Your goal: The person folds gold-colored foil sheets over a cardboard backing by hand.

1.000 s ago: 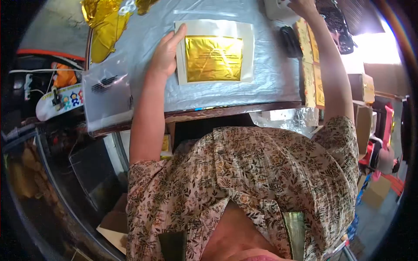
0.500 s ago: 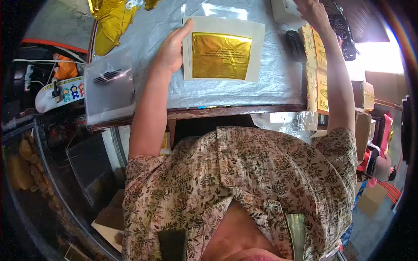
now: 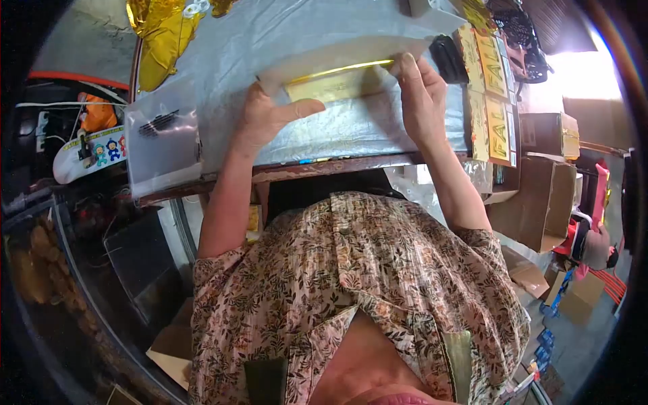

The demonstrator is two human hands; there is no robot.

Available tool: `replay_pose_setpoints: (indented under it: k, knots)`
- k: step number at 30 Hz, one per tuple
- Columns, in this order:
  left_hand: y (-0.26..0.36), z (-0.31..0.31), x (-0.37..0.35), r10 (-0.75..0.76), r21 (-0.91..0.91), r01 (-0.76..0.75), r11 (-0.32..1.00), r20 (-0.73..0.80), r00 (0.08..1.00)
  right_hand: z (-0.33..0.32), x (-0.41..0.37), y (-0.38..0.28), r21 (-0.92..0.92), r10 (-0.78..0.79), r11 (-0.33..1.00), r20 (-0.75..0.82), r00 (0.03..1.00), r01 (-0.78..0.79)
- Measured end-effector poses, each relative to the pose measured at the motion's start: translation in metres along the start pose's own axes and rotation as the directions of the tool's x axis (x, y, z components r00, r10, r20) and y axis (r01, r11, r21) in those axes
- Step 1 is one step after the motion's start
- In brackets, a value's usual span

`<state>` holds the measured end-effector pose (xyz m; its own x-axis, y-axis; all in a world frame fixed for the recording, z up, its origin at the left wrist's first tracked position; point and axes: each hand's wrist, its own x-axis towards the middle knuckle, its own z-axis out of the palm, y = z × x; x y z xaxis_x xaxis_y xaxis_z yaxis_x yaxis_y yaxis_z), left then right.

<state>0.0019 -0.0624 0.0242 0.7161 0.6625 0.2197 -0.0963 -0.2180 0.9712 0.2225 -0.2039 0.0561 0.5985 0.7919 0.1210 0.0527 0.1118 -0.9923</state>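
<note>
Above the covered table, a pale sheet with a gold foil panel [image 3: 337,75] is tilted so steeply that it shows as a thin, blurred strip with a bright gold edge. My left hand [image 3: 264,120] grips its left end, thumb stretched along the near side and fingers mostly hidden behind. At the other end, my right hand [image 3: 421,94] pinches the sheet between thumb and fingers. A black object [image 3: 448,59] stands just beyond my right hand. The print on the foil cannot be read now.
Gold foil [image 3: 162,47] is heaped at the table's left back corner. A clear plastic sleeve [image 3: 162,145] overhangs the left front edge. Yellow boxes [image 3: 491,101] line the right side. Cardboard boxes [image 3: 533,202] stand below at right. A silvery sheet [image 3: 337,135] covers the table.
My right hand has come from the back right box to the sheet's right end and taken hold. The sheet, flat-facing before, is now tilted nearly edge-on.
</note>
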Motion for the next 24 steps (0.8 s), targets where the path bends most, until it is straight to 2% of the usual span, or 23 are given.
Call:
replay_pose_setpoints:
  k: [1, 2, 3, 5, 8, 10, 14, 16, 20, 22, 24]
  knots:
    - [0.004, 0.003, -0.005, -0.011, -0.001, 0.011, 1.000, -0.001, 1.000, 0.002, -0.007, 0.001, 0.033, -0.021, 0.999, 0.002, 1.000, 0.021]
    - [0.008, 0.006, -0.009, 0.080, 0.129, -0.083, 0.988, 0.030, 0.996, 0.009, -0.013, 0.003, 0.119, -0.035, 0.992, -0.035, 0.999, 0.039]
    - [0.014, 0.010, -0.012, 0.167, 0.253, -0.180, 0.951, 0.072, 0.983, 0.005, -0.016, 0.007, 0.118, -0.029, 0.992, -0.033, 0.999, 0.033]
    - [0.027, 0.017, -0.016, 0.161, 0.221, -0.175, 0.959, 0.081, 0.984, -0.007, -0.024, 0.018, 0.130, -0.127, 0.985, 0.087, 0.988, 0.115]
    - [0.026, 0.023, -0.020, 0.168, 0.200, -0.188, 0.962, 0.112, 0.979, -0.008, -0.034, 0.024, 0.164, -0.151, 0.977, 0.071, 0.986, 0.138]
    - [0.024, 0.026, -0.020, 0.273, 0.212, -0.282, 0.936, 0.073, 0.959, -0.009, -0.043, 0.030, 0.140, -0.128, 0.983, 0.044, 0.991, 0.121]
    - [0.031, 0.027, -0.021, 0.295, 0.226, -0.295, 0.928, 0.032, 0.955, -0.008, -0.052, 0.031, 0.079, -0.126, 0.989, -0.019, 0.992, 0.127]
    - [0.031, 0.025, -0.021, 0.336, 0.243, -0.346, 0.906, 0.083, 0.938, -0.011, -0.055, 0.033, 0.061, -0.131, 0.990, 0.006, 0.991, 0.130]
    - [0.021, 0.024, -0.024, 0.331, 0.221, -0.345, 0.912, 0.099, 0.938, -0.010, -0.056, 0.027, 0.042, -0.175, 0.984, 0.062, 0.983, 0.172]
    - [0.018, 0.022, -0.025, 0.315, 0.203, -0.342, 0.917, 0.155, 0.936, -0.010, -0.057, 0.026, 0.032, -0.196, 0.980, 0.078, 0.977, 0.194]
    - [0.020, 0.024, -0.026, 0.302, 0.179, -0.325, 0.928, 0.147, 0.942, -0.012, -0.057, 0.027, 0.089, -0.188, 0.980, 0.102, 0.977, 0.179]
